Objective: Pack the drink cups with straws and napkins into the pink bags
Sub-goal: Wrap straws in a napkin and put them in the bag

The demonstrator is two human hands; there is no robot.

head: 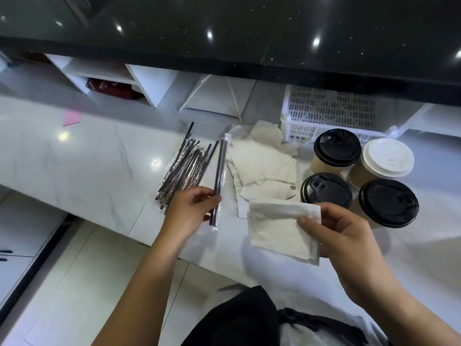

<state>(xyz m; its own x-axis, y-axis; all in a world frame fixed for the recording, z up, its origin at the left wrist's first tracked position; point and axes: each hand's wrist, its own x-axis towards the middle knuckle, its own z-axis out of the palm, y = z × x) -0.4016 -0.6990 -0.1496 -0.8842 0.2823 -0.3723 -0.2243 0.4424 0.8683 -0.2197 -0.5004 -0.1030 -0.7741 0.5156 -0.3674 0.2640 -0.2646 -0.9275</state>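
1. A white marble counter [87,166] is carrying all the things, under a dark shiny ledge.
2. A white perforated basket [331,108] is standing at the back, just behind the cups.
3. Four paper cups are standing upright and close together on the right part of the counter: a back black-lid cup [336,148], a white-lid cup [388,158] beside it, a front black-lid cup [326,189] and a right black-lid cup [389,203].
4. A loose napkin pile [262,163] is lying between the cups and the straws.
5. A straw heap [184,168] of black straws in clear wrappers is lying just left of the napkin pile.
6. The right hand [349,240] is holding one folded napkin [277,233] over the near edge of the counter, in front of the cups. The thumb is pressing on top and the fingers are curling under the napkin.
7. The left hand [189,208] is pinching a wrapped straw [219,176] near its lower end, fingers and thumb clamped on it. It may be two straws together, as the wrapper is blurring the outline. It is pointing away, between the heap and the pile.
8. A small flat pink piece [71,119] is lying far to the left.
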